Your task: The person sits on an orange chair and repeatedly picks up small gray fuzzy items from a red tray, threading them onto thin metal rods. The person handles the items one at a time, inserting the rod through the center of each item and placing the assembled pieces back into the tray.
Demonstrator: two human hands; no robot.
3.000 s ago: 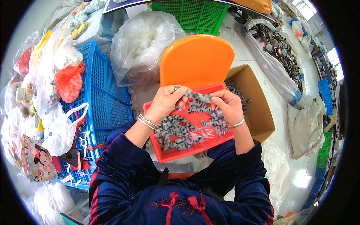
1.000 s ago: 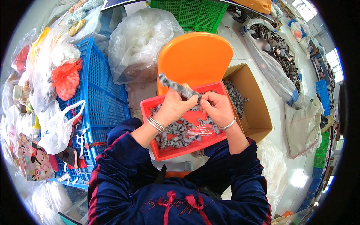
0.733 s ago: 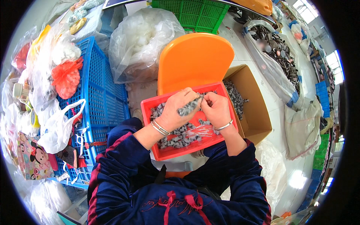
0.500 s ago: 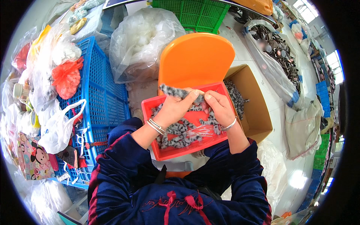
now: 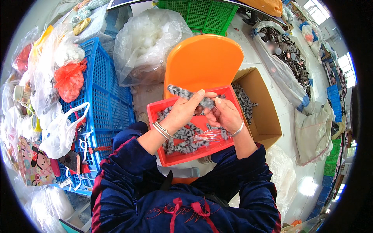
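My left hand (image 5: 186, 110) is closed around a grey-and-black furry plush tube (image 5: 180, 92), whose far end sticks out to the upper left. Close beside it, my right hand (image 5: 227, 113) has its fingers bent in a pinch at the tube's fuzzy grey end; whatever sits between those fingertips is hidden. Both hands are above a red plastic tray (image 5: 171, 160). Inside the tray lie several similar plush pieces (image 5: 186, 146) and a bundle of thin white-and-pink sticks (image 5: 208, 135).
An orange chair (image 5: 204, 58) stands beyond the tray. To its right, an open cardboard box (image 5: 268, 112) holds more spotted plush pieces. Blue crates (image 5: 110, 89) piled with bags rise at the left. A clear bag of white stuffing (image 5: 149, 42) sits behind.
My right hand has turned and shifted slightly down, its fingers now curled below the plush tube's end. The fuzzy grey end shows more between my hands. My left hand has barely moved.
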